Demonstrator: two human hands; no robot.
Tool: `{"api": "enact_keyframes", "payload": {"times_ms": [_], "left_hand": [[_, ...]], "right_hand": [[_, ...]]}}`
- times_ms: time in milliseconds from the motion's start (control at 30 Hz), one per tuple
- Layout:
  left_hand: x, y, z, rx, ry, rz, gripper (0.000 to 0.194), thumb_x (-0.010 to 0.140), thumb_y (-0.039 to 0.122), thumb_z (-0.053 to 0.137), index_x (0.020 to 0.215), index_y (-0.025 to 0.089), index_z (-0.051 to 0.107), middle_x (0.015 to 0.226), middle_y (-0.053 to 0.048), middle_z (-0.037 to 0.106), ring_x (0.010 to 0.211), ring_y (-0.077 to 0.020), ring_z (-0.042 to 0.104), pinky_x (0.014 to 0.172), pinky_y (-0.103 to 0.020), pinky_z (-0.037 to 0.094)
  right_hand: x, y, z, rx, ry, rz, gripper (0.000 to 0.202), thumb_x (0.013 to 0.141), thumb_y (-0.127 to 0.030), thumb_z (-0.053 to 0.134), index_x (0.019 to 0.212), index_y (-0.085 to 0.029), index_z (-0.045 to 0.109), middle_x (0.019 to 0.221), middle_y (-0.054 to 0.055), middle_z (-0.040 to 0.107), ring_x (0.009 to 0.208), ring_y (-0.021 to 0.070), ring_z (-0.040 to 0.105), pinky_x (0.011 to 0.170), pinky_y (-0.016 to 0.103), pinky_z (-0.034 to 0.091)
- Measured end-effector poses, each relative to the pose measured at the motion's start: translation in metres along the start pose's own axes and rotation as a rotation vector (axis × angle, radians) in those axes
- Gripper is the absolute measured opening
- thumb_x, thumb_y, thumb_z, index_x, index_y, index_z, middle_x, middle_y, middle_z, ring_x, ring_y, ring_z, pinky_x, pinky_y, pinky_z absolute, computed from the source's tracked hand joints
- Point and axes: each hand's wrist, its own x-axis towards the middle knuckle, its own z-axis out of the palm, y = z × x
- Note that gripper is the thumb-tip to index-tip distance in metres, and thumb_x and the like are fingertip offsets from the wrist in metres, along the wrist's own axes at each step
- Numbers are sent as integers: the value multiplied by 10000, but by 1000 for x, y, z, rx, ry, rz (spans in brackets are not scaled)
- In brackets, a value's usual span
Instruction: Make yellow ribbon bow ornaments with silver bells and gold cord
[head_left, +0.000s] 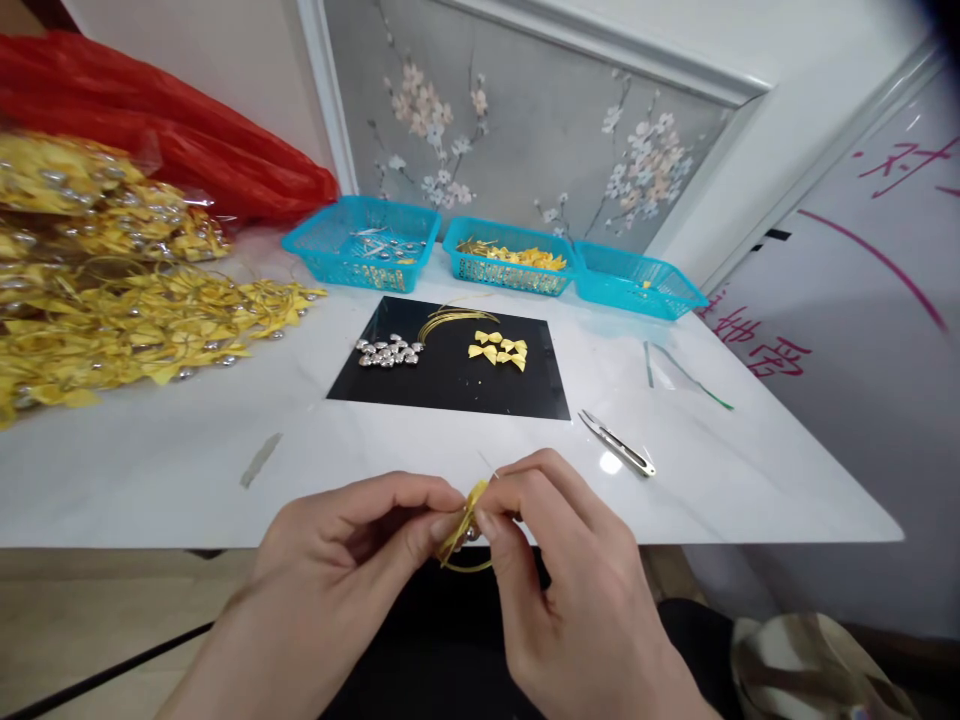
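Observation:
Just above the table's front edge, a yellow ribbon bow (477, 494) is pinched between my two hands. Thumb and forefinger of my left hand (352, 550) close on its left side, where a golden cord (466, 569) loops below. My right hand (574, 560) pinches the bow's right side with thumb and fingertips. A silver bead (472, 534) shows beneath the bow, partly hidden by fingers. From the right fingertips a thin pale strand or needle (487, 463) sticks up; I cannot tell which.
A black mat (442, 385) carries silver beads (388, 351), golden cords (454, 316) and yellow bows (499, 350). Thread snips (619, 443) lie to its right. Blue baskets (360, 270) line the back. Finished-looking yellow pieces (150, 320) heap at left by red plastic (187, 130).

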Motion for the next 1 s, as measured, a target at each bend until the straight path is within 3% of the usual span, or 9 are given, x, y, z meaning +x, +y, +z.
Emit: {"api": "enact_keyframes", "payload": {"times_ms": [300, 500, 700, 833, 1000], "left_hand": [[3, -9, -4, -25, -58, -76, 73, 762, 296, 771, 726, 290, 834, 679, 1, 795, 626, -177, 706, 590, -199, 581], [6, -8, -2, -87, -61, -143, 61, 727, 322, 827, 705, 266, 828, 683, -4, 795, 632, -160, 699, 595, -185, 571], [4, -13, -5, -130, -20, -167, 50, 723, 318, 865, 741, 282, 835, 742, 13, 813, 684, -159, 716, 632, -177, 580], [2, -19, -8, -184, -25, -190, 91, 754, 342, 875, 801, 275, 834, 774, 16, 811, 706, -154, 705, 654, -177, 579], [3, -17, -8, -355, -73, -270, 137, 722, 343, 916, 801, 262, 839, 780, 6, 807, 718, -148, 709, 664, -181, 593]], "right_hand": [[6, 0, -4, 45, -3, -17, 181, 984, -57, 515, 903, -180, 620, 910, 30, 624, 793, 134, 647, 692, 250, 537], [2, -7, -9, 60, 176, -174, 231, 955, -4, 545, 981, -171, 703, 848, 34, 691, 770, 136, 628, 683, 235, 559], [-15, -14, 1, -25, 217, 2, 357, 927, -35, 554, 1198, -254, 630, 779, -14, 701, 645, 147, 662, 575, 247, 555], [-13, -4, 3, -74, 138, -102, 243, 943, -17, 505, 1022, -188, 658, 752, 18, 677, 643, 155, 603, 565, 268, 520], [-11, 5, 7, -152, 256, -118, 260, 927, 32, 521, 927, -176, 677, 828, 55, 612, 710, 164, 565, 591, 277, 492]]}}
